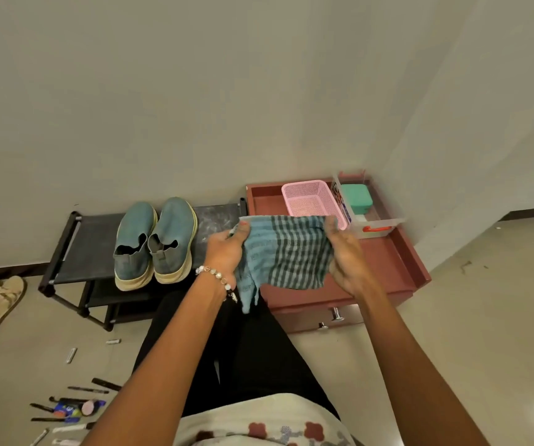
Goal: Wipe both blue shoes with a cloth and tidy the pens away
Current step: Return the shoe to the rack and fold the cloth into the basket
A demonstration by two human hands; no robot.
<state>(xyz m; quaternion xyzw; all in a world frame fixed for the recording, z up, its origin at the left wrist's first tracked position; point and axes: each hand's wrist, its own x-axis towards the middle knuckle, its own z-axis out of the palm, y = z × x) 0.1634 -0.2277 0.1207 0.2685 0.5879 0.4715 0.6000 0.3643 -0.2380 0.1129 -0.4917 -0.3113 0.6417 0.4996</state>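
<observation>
both hands hold a blue-green checked cotton cloth (283, 252) stretched between them at the centre of view. the left hand (227, 252), with a beaded bracelet (217, 278) on its wrist, pinches the cloth's left edge with curled fingers and thumb; the right hand (344, 252) grips the right edge the same way. the cloth hangs above the front of a low reddish-brown wooden drawer unit (387, 262), at 3 o'clock from the pair of blue slip-on fabric shoes (154, 243). the shoes sit side by side, touching, toes toward the wall, on a black fabric-topped shoe rack (88, 246) at 9 o'clock from the cloth. a scatter of dark and white pens (75, 403) lies on the tiled floor at 7 o'clock. a pink plastic mesh basket (310, 197) rests on the unit at 12 o'clock from the cloth.
</observation>
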